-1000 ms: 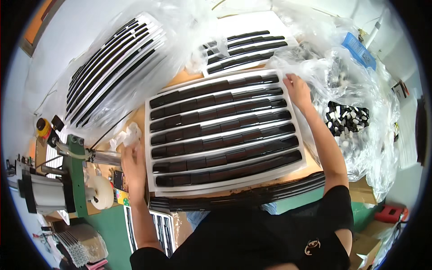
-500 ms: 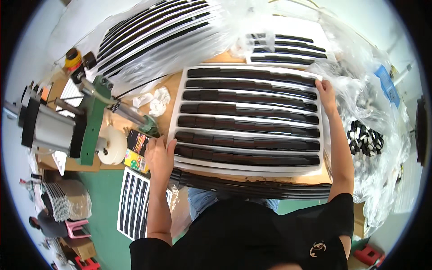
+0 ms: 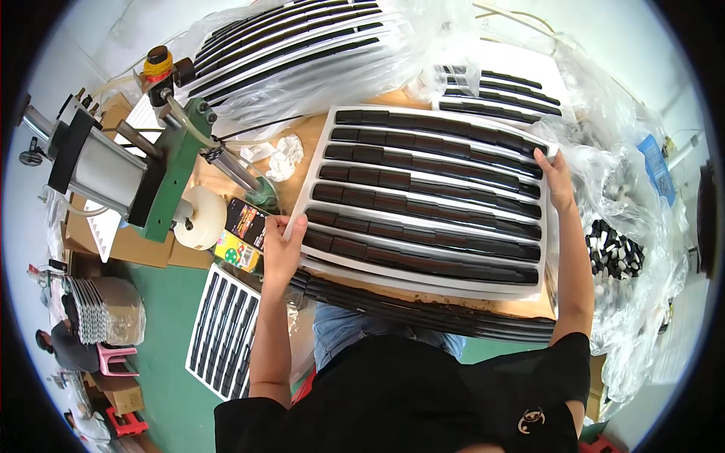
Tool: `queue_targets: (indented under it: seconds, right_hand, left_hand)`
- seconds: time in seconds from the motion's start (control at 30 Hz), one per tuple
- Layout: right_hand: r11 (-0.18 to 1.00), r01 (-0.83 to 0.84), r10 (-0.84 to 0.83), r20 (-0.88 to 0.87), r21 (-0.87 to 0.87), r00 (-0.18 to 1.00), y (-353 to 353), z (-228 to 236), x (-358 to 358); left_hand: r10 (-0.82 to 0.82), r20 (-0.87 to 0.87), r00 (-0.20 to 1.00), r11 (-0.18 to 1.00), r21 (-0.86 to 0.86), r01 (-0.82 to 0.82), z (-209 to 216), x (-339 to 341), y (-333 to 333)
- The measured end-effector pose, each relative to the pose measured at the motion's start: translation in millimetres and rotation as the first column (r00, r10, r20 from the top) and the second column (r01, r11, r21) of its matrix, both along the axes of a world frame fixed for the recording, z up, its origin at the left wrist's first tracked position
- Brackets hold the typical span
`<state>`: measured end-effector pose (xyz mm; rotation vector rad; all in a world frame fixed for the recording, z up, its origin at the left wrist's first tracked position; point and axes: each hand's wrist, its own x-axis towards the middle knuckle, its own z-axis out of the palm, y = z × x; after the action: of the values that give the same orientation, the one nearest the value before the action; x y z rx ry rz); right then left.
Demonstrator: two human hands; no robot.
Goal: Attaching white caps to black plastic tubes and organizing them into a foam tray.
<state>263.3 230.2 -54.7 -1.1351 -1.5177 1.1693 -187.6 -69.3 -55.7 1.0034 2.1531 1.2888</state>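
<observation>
Tray (image 3: pixel 315 162) of black strips (image 3: pixel 423 164) sits over the workbench (image 3: pixel 389 98), left rim pinched by the left hand (image 3: pixel 283 245), upper right corner by the right hand (image 3: pixel 557 180), apparently being repositioned, the next move calling for level, matched support.

We're wearing black T-shirt (image 3: pixel 393 400) with loose short sleeves (image 3: pixel 568 361), small pale curved emblem (image 3: pixel 531 420) showing on right side, blue jeans (image 3: pixel 347 330) peeking past shirt; we're baring forearms (image 3: pixel 578 283), left hand (image 3: pixel 282 251), right hand (image 3: pixel 556 179).
</observation>
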Motion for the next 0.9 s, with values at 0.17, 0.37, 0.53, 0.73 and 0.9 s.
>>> queue_targets:
  seconds: [0.17, 0.37, 0.53, 0.73, 0.9]
  right_hand:
    - [0.995, 0.013, -0.016, 0.028, 0.100, 0.999, -4, 8, -4]
    - [0.998, 0.001, -0.002, 0.019, 0.062, 1.000, -5, 16, -5]
    - [0.996, 0.054, -0.055, 0.008, 0.077, 0.998, -13, 19, -15]
    - [0.978, 0.097, -0.089, -0.056, 0.182, 0.995, -15, 30, -10]
    - [0.969, 0.158, -0.159, -0.010, 0.190, 0.987, -21, 51, 0]
  left_hand:
    - [0.084, 0.560, 0.824, 0.974, 0.129, -0.187, 2, 12, 2]
    - [0.000, 0.659, 0.752, 0.959, 0.214, -0.187, -1, 34, 2]
    - [0.025, 0.631, 0.776, 0.944, 0.239, -0.226, -8, 51, 7]
    - [-0.133, 0.702, 0.699, 0.897, 0.386, -0.217, 8, 52, 8]
    - [-0.178, 0.682, 0.709, 0.875, 0.440, -0.204, 28, 51, 1]
